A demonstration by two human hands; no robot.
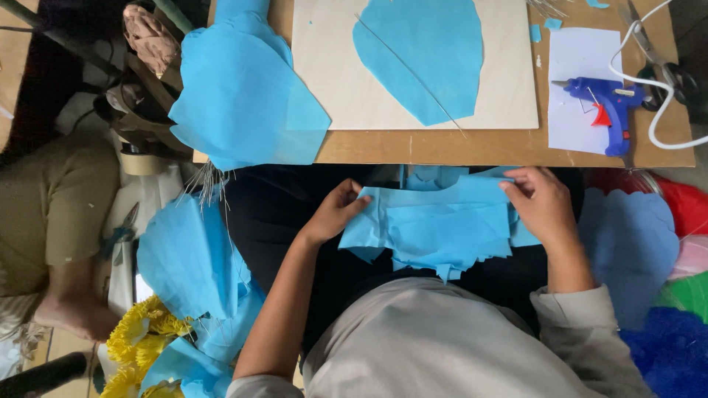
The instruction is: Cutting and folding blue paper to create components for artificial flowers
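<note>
Over the person's lap, both hands hold a stack of folded blue paper (pixel 439 228). Its long axis runs left to right, level with the table edge; the straight folded edge faces away from the body, and the ragged, pointed cut edges hang down toward the grey shirt. The left hand (pixel 335 214) pinches the stack's left end, fingers closed narrow on the paper. The right hand (pixel 542 203) grips the upper right corner, thumb on top and fingers curled over the edge.

On the person's left, loose blue sheets (pixel 195 269) lie piled on the floor beside yellow flowers (pixel 140 346), just beside the left forearm. On the right, more coloured paper (pixel 649 258) in blue, red, pink and green is heaped near the right elbow. Between these heaps the dark lap gives the stack a little open room on either side.

Farther off, the brown table (pixel 442 147) edge runs just beyond the stack's far edge, close above both hands. A large blue sheet (pixel 243 96) droops over the table's left corner. On the table lies a pale board (pixel 324 74) with a rounded blue cut-out (pixel 424 51) and a thin wire (pixel 409 74) lying across it at a slant. To the right a blue glue gun (pixel 608 103) rests on a white sheet (pixel 579 59), with a white cord (pixel 664 110) and scissors (pixel 656 51) beyond it.
</note>
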